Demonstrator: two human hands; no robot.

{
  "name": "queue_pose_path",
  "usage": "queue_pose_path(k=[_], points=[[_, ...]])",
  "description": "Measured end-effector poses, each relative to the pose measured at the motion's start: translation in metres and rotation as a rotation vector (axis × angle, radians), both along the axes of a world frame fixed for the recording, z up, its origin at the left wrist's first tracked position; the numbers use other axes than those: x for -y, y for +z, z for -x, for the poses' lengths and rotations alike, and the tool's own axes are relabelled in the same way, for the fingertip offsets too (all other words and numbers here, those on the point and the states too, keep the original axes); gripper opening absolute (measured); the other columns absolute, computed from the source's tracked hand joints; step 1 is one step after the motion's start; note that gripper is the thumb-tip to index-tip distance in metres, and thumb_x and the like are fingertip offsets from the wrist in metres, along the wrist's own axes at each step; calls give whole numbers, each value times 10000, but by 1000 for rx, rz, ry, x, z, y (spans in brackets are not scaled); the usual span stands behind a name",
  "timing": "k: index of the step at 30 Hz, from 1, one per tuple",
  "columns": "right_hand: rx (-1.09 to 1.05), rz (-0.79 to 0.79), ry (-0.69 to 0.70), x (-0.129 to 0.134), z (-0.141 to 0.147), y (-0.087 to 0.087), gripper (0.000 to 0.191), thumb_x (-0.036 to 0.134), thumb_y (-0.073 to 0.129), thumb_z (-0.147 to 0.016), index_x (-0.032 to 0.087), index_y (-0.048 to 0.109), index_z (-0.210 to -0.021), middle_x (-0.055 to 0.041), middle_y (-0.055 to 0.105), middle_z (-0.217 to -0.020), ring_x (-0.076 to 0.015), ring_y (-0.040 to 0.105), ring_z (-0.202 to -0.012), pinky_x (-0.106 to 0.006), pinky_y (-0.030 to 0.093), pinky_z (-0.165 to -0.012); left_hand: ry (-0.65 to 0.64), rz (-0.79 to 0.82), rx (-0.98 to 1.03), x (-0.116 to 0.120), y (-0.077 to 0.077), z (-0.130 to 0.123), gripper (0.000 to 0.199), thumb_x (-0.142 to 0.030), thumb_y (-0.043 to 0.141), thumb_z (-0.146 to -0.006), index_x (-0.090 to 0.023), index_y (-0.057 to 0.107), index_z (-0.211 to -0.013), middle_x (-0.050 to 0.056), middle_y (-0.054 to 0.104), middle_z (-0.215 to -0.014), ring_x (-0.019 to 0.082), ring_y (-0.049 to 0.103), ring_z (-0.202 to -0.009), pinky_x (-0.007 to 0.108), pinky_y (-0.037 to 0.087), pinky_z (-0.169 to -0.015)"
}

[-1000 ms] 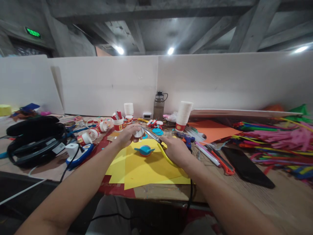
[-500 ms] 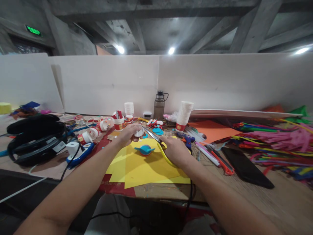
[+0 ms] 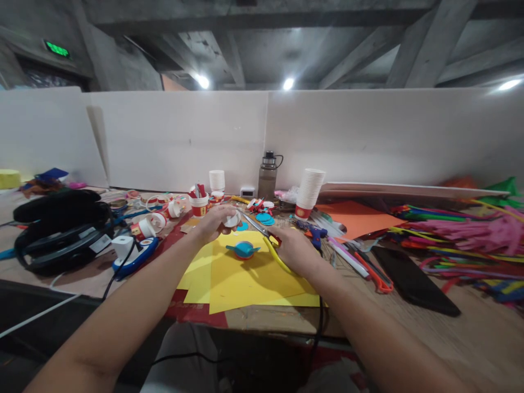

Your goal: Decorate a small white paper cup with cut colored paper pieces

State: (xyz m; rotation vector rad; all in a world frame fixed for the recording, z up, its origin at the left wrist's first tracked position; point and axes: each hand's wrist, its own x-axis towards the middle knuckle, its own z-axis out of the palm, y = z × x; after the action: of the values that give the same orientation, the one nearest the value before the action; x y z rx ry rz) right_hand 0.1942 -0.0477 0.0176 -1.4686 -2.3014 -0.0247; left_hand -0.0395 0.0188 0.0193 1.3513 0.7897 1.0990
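Note:
My left hand pinches a small round white piece, perhaps the bottom of a paper cup. Yellow-handled scissors are gripped in my right hand, their blades pointing up and left at the white piece. Whether the blades touch it I cannot tell. Below both hands, a round blue piece with two pointed side tips and a reddish rim rests on yellow paper sheets. Flat blue discs lie just beyond the scissors.
Behind stand a water bottle and a stack of paper cups. To the right lie a glue gun, a black phone and colourful pipe cleaners. Black headphones and a power strip are at left.
Both hands stay nearly in place, the white piece and scissors still held. The white piece looks slightly turned in my left fingers. The view has shifted a little.

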Motion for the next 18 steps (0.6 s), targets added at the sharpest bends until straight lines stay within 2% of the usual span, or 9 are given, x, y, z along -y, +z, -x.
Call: queue_pose_path(k=[4, 10, 18], points=[[62, 2, -41, -1, -1, 1, 527, 196, 542, -832, 320, 556, -1344, -58, 697, -1157, -232, 641, -995, -289, 456, -820, 33, 9, -28, 0, 1, -1, 217, -327, 649, -664, -135, 554, -694, 61, 635, -586, 114, 548, -443, 177, 229, -336], [74, -11, -44, 2, 1, 4, 483, 288, 548, -877, 290, 543, -1360, -83, 662, -1211, -229, 621, -1051, -278, 449, -867, 43, 12, -19, -2, 0, -1, 198, -325, 619, -673, -151, 529, -705, 56, 634, -571, 121, 550, -421, 177, 215, -323], [183, -28, -78, 2, 1, 4, 440, 320, 530, -879, 285, 568, -1316, -101, 679, -1153, -249, 649, -990, -306, 457, -804, 58, 16, -40, 0, 0, -3, 204, -323, 611, -656, -145, 524, -703, 61, 621, -550, 127, 543, -402, 179, 219, -317]])
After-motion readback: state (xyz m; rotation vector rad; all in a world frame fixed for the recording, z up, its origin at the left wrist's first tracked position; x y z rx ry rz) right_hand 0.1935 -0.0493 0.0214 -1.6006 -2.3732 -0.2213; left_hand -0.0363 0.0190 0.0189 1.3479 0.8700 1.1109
